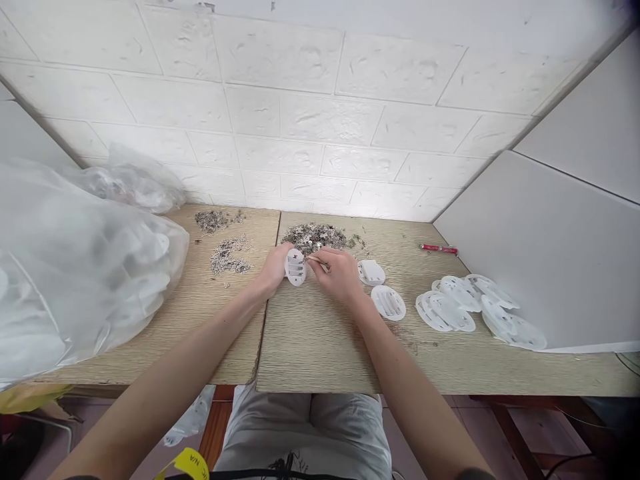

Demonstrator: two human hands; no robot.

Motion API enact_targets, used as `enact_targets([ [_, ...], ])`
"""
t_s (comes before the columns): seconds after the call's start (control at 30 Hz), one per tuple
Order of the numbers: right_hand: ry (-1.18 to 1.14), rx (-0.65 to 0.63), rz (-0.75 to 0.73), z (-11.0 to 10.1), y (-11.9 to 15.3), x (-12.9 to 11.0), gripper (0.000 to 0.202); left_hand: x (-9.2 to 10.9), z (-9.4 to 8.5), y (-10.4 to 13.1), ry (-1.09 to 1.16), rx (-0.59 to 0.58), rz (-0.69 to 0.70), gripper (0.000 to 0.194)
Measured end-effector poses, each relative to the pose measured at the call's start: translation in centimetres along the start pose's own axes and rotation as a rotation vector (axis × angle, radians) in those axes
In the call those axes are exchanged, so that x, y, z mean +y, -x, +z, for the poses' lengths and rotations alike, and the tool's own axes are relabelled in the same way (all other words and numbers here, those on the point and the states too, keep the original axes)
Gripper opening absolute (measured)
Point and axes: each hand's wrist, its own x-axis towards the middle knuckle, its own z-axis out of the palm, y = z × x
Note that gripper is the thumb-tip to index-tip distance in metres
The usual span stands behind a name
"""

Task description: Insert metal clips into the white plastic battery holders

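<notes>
white oval plate (pixel 296 269), in left fingers (pixel 285 247), right fingers (pixel 328 254) beside it

An assembly workshop: pale wood-grain tabletop (pixel 315 347), heaped silvery metal parts (pixel 315 235) at twelve o'clock, white oval plastic plates (pixel 453 311) at three, bulging translucent plastic bag (pixel 95 267) at nine.

White disc (pixel 295 273): rounded, looks like plastic. Held by its left edge, tilted so the slotted face shows to the camera. Several parallel slots run across it, greyish metal-looking strips among them; small red mark near the top, dark hole near the bottom. Slim tool (pixel 319 261): thin, brownish, stick-like, held just beside the disc's right edge; contact unclear. Metal pieces (pixel 314 235): small, silvery, loose, heaped just beyond the disc, a few scattered rightward.
</notes>
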Motion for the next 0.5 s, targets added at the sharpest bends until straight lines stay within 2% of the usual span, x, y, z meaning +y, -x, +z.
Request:
enact_targets([
  [0.13,-0.006,-0.009,-0.005,-0.11,0.03,0.07,0.019,0.00,0.01,-0.09,0.044,-0.013,-0.057,0.026],
  [0.5,0.036,-0.024,-0.004,-0.26,0.04,0.04,0.020,0.15,-0.13,-0.02,0.099,-0.040,-0.086,0.025],
])
